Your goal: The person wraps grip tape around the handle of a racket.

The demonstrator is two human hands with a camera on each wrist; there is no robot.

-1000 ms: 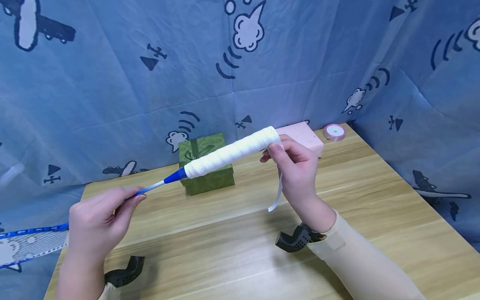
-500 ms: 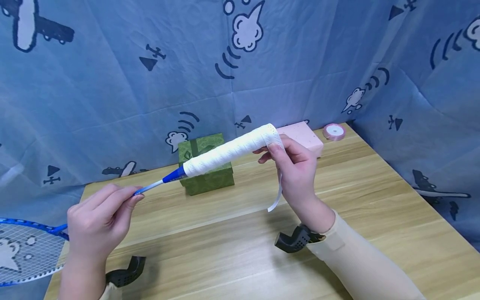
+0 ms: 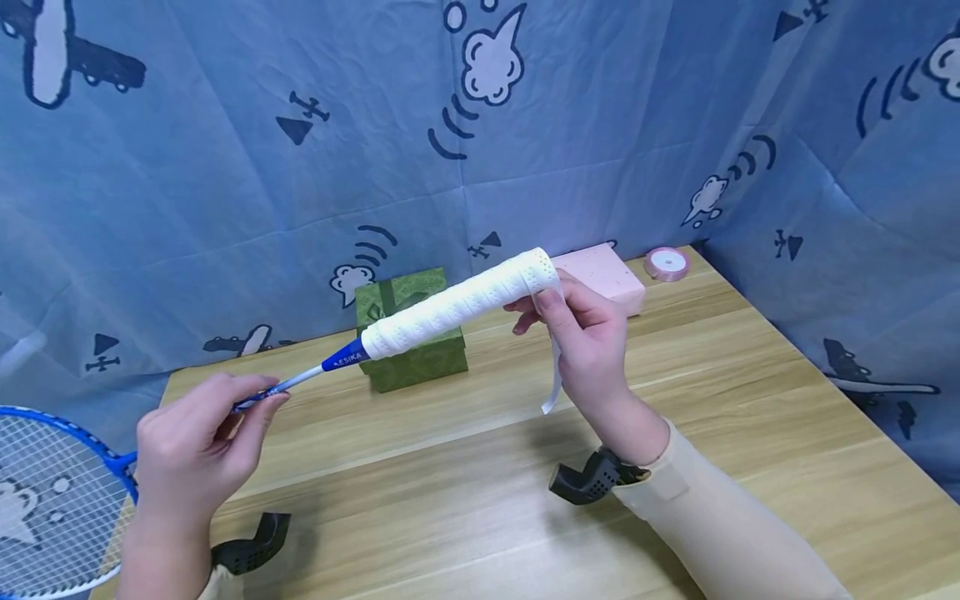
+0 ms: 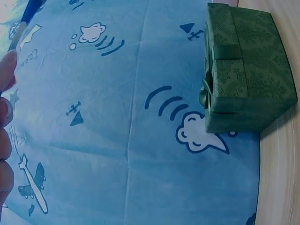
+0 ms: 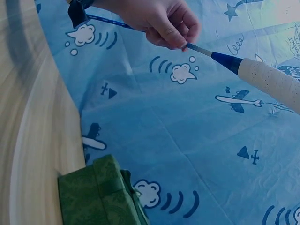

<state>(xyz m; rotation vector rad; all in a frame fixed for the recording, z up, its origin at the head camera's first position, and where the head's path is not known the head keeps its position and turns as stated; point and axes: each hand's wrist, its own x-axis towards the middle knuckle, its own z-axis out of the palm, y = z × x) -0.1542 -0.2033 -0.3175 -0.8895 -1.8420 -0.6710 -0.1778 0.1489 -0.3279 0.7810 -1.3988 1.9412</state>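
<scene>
A blue badminton racket [image 3: 346, 357] is held above the table, its handle sloping up to the right. White perforated grip tape [image 3: 457, 305] is wound along the handle. My left hand [image 3: 197, 433] pinches the shaft between thumb and fingers, as the right wrist view also shows at that hand [image 5: 164, 23]. At the butt end, my right hand [image 3: 588, 337] pinches the tape between thumb and index finger, and a narrow tail [image 3: 553, 392] of it dangles below. The strung head [image 3: 52, 500] shows at the left edge, partly hidden behind the left forearm.
Behind the handle, a green gift box [image 3: 420, 367] with a bow stands on the wooden table [image 3: 450, 500]. A pink box [image 3: 603, 275] and a pink ribbon spool [image 3: 667, 264] sit at the back right. A patterned blue cloth [image 3: 360, 167] hangs behind.
The racket has rolled about its shaft: its head has turned from nearly edge-on to show its strings, and lettering has appeared on the blue cone. The tape tail has shifted slightly.
</scene>
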